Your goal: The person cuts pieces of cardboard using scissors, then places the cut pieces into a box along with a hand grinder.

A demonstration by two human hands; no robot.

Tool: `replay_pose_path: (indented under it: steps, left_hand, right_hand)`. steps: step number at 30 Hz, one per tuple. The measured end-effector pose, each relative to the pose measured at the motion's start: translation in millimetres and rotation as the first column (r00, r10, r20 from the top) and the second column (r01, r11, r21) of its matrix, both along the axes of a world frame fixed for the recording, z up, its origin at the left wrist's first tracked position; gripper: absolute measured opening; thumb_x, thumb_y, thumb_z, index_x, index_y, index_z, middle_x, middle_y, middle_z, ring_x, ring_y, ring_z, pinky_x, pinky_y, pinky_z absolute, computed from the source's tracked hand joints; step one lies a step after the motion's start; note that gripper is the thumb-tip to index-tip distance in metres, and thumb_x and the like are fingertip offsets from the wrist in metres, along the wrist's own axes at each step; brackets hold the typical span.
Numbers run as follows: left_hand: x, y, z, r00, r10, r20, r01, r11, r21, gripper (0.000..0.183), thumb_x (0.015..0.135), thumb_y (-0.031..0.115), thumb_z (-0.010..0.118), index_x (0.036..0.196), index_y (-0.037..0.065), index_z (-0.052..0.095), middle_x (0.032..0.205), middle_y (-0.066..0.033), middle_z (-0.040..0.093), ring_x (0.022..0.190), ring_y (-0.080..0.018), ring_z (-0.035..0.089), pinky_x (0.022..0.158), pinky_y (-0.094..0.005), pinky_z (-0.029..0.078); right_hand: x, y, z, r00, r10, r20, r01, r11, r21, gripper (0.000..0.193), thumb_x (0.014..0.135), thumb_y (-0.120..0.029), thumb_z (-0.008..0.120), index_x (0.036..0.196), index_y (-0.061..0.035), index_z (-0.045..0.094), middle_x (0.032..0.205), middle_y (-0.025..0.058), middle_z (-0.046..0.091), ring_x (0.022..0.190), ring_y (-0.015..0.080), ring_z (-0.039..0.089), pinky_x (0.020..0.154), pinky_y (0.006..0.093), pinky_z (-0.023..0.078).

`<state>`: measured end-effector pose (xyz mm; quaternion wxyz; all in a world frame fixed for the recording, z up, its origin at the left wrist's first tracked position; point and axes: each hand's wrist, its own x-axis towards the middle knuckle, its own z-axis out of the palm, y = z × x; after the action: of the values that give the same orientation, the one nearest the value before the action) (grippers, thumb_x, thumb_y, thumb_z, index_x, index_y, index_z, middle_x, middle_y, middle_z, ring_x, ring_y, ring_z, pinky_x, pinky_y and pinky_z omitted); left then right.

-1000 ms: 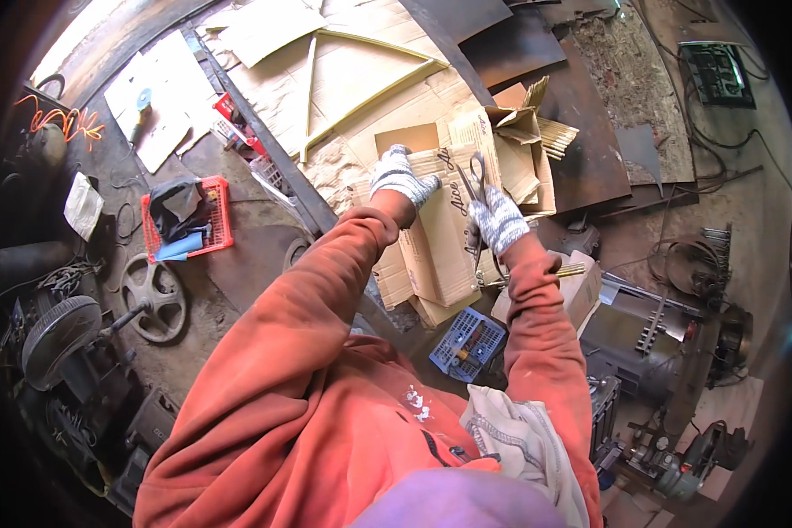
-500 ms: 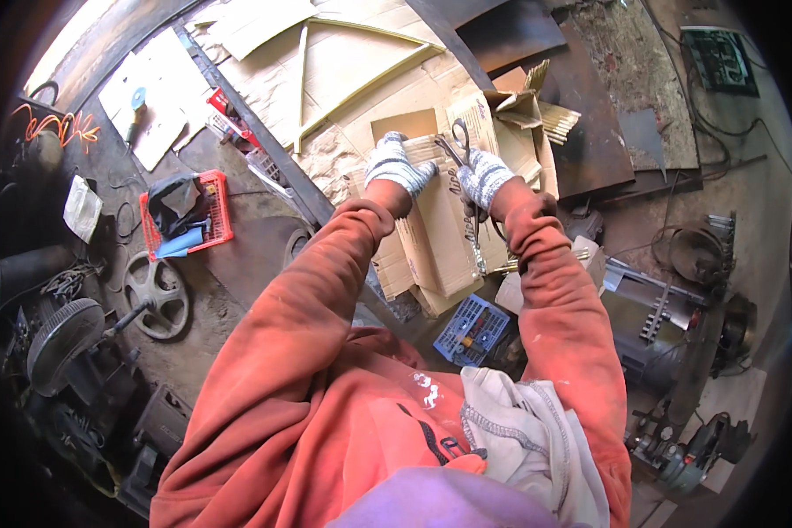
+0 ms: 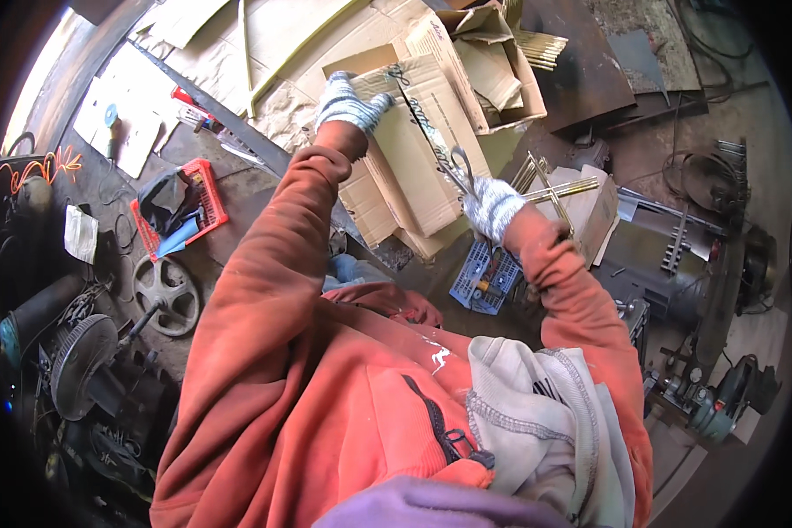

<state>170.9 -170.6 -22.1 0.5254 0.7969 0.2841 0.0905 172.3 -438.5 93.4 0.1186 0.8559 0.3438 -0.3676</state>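
A folded brown cardboard box [image 3: 392, 189] lies in front of me, with dark handwriting and a long dark line on its upper panel. My left hand [image 3: 352, 107], in a grey and white knit glove, grips the panel's far left part, thumb spread over its face. My right hand [image 3: 495, 209], in a matching glove, is closed at the box's right edge around what looks like a pair of metal scissors [image 3: 460, 164]. One looped handle sticks out past the fingers; the rest of the tool is mostly hidden by the hand.
An open carton [image 3: 528, 92] with cardboard scraps stands beyond, near brass-coloured rods [image 3: 541, 48]. More rods [image 3: 572, 189] lie by my right wrist. Below are a blue crate [image 3: 486, 280], and at left a red crate [image 3: 207, 189] and a handwheel [image 3: 165, 295]. Machinery stands right.
My right hand has moved nearer to me and rightward with the scissors, away from my left hand. A long dark line now shows across the cardboard panel. The whole view has shifted.
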Motion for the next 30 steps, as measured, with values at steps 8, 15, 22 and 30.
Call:
replay_pose_path:
  steps: [8,15,22,30]
  left_hand:
    - [7,1,-15,0.975,0.038,0.219,-0.128,0.902,0.413,0.061,0.069,0.034,0.081,0.113,0.002,0.053,0.1,-0.0181,0.064,0.091,-0.0304,0.063,0.083,-0.0397,0.05]
    - [-32,-63,88,0.601,-0.75,-0.274,0.573,0.166,0.802,0.059,0.079,0.053,0.063,0.113,0.004,0.064,0.118,-0.0198,0.057,0.113,-0.036,0.052,0.102,-0.0457,0.036]
    - [-25,-88,98,0.513,-0.762,-0.395,0.741,0.161,0.652,0.076,0.072,0.066,0.064,0.119,0.006,0.063,0.127,-0.0227,0.052,0.122,-0.0408,0.045,0.104,-0.0501,0.032]
    - [-33,-100,100,0.467,-0.716,-0.519,0.788,0.07,0.612,0.081,0.07,0.071,0.06,0.12,0.008,0.064,0.131,-0.022,0.05,0.13,-0.0402,0.036,0.107,-0.0636,0.018]
  right_hand:
    - [-83,-84,40,0.989,-0.147,-0.026,0.143,0.985,-0.097,0.024,0.093,-0.014,0.045,0.109,0.0,0.057,0.092,0.0195,0.065,0.083,0.0332,0.066,0.076,0.0423,0.051]
    - [-69,-80,24,0.739,-0.625,0.251,0.385,0.698,0.604,0.04,0.09,-0.032,0.056,0.119,-0.0037,0.054,0.102,0.025,0.063,0.093,0.0403,0.061,0.083,0.0448,0.049]
    - [34,-34,-6,0.728,-0.661,0.182,0.55,0.722,0.421,0.059,0.083,-0.042,0.064,0.123,-0.0013,0.051,0.119,0.0236,0.059,0.11,0.0387,0.057,0.093,0.0425,0.046]
    - [34,-24,-13,0.734,-0.661,0.157,0.567,0.723,0.394,0.07,0.07,-0.04,0.079,0.122,-0.003,0.051,0.119,0.0224,0.06,0.111,0.0395,0.056,0.095,0.0415,0.045]
